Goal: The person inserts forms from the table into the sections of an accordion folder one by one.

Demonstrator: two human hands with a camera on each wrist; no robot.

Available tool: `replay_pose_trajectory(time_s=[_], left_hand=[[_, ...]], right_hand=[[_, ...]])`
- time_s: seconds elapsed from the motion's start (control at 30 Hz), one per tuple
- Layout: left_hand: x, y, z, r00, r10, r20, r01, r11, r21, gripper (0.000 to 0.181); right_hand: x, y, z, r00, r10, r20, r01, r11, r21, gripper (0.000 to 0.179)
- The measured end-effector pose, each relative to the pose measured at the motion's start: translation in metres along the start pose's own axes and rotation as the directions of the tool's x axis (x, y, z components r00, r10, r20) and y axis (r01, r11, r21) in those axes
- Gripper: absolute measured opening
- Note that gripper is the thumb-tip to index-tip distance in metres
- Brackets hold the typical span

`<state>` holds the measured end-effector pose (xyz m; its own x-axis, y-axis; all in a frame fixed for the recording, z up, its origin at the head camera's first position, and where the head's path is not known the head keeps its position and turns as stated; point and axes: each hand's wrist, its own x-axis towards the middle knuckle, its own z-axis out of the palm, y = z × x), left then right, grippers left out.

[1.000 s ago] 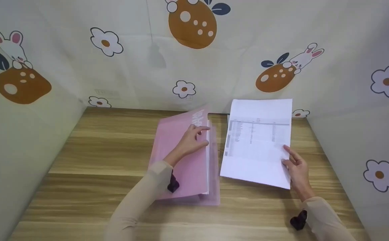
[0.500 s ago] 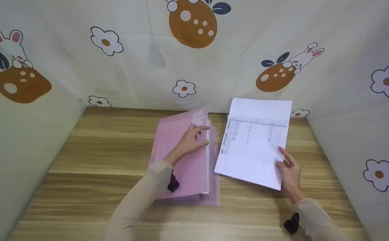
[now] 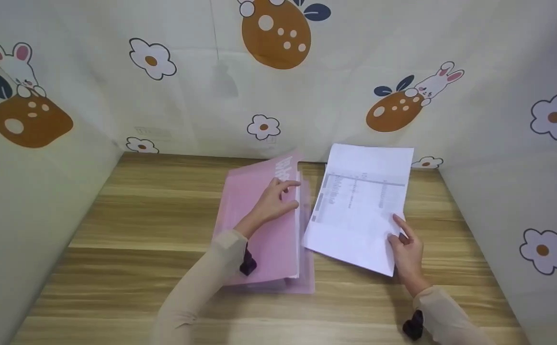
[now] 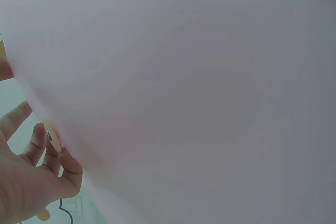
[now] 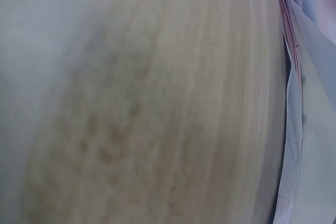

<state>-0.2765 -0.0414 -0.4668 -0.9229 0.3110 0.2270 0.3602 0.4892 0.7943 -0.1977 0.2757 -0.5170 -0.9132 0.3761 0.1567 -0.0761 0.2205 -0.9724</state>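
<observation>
A pink folder with white lettering near its top lies left of centre in the head view, its cover lifted slightly and white paper showing inside its right edge. My left hand grips the edge of that cover; in the left wrist view the pale pink cover fills most of the picture, with the hand at its edge. Between thumb and fingers, my right hand pinches the right edge of a white printed sheet. The sheet's lower left corner reaches the folder's right edge.
The wood-grain table meets a patterned curtain at the back and both sides. A dark wrist device sits below the right hand, another over the folder. The right wrist view shows mostly blurred tabletop.
My right hand has moved left with the printed sheet, bringing its lower left corner to the folder. The left hand and the folder have stayed in place.
</observation>
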Motion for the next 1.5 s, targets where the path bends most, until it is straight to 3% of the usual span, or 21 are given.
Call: replay_pose_trajectory(time_s=[0.43, 0.67, 0.8, 1.5], left_hand=[[0.000, 0.000, 0.000, 1.000, -0.017, 0.001, 0.017, 1.000, 0.018, 0.048], [0.000, 0.000, 0.000, 1.000, -0.016, 0.004, 0.016, 1.000, 0.017, 0.049], [0.000, 0.000, 0.000, 1.000, -0.020, 0.006, 0.020, 1.000, 0.023, 0.049], [0.000, 0.001, 0.000, 0.999, -0.036, 0.021, 0.035, 0.999, 0.014, 0.048]], right_hand=[[-0.011, -0.002, 0.012, 0.995, 0.080, 0.055, -0.082, 0.996, 0.041, 0.046], [-0.019, -0.005, 0.017, 0.978, 0.186, 0.096, -0.195, 0.977, 0.088, 0.049], [-0.023, -0.005, 0.020, 0.973, 0.206, 0.107, -0.216, 0.972, 0.097, 0.049], [-0.034, -0.002, 0.031, 0.965, 0.208, 0.163, -0.215, 0.976, 0.027, 0.045]])
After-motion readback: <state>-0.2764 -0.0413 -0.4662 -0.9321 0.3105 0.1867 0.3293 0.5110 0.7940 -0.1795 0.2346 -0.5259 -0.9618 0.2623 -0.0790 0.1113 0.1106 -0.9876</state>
